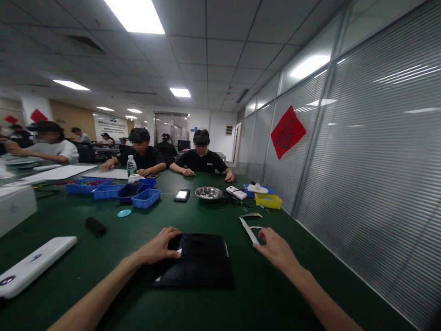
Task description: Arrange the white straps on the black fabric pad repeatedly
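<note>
A flat black panel with a smooth, slightly shiny face [200, 264] lies on the green table in front of me. Small white patches show at its edges. My left hand [163, 246] grips its upper left side, thumb on the face and fingers curled over the top corner. Off to the panel's right, my right hand [277, 248] pinches the near end of a thin white angled strip [248, 230]. The strip bends at its far end, and a narrow white piece curls beside my fingers. What lies under the right palm is hidden.
Beyond my hands stand a metal bowl [209, 193], a phone [182, 195], blue trays [146, 198], a yellow tray [268, 201] and a water bottle [131, 166]. A white device [37, 264] and a black cylinder [95, 226] lie left. People sit across the table.
</note>
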